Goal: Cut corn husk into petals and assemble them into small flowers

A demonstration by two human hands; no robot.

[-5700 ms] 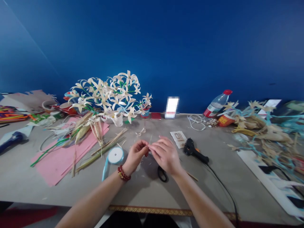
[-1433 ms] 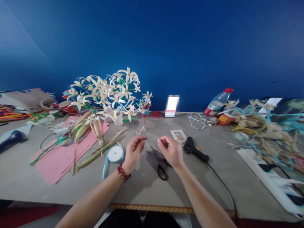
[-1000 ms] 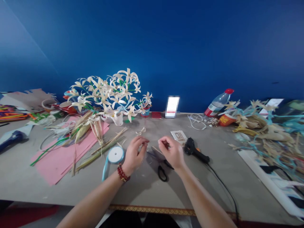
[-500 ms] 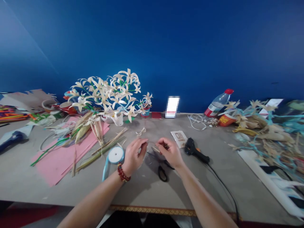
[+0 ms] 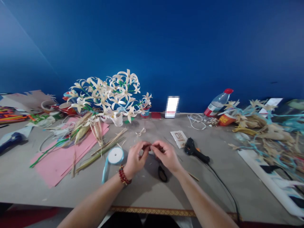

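Note:
My left hand (image 5: pixel 137 158), with a red beaded bracelet (image 5: pixel 124 175) at its wrist, is closed in a pinch above the table. My right hand (image 5: pixel 167 156) pinches too, its fingertips meeting those of the left. Whatever sits between the fingertips is too small to make out. Just below the right hand lie the scissors, with one black handle loop (image 5: pixel 162 174) showing and the blades hidden. A roll of light blue ribbon (image 5: pixel 115 156) lies left of my left hand. Beside my right forearm is a thin tan stick (image 5: pixel 193 176).
A black glue gun (image 5: pixel 196 151) with a trailing cord lies at right, near a small packet (image 5: pixel 178 138). Pale husk flowers (image 5: pixel 114 91) stand behind at left. Pink paper (image 5: pixel 54 161) carries dried stalks. A power strip (image 5: pixel 266 180) and a bottle (image 5: pixel 217 103) are at right.
My hands have come together, fingertips now meeting. The thin strand between them and the tan piece in my right hand no longer show. A tan stick now shows by my right forearm.

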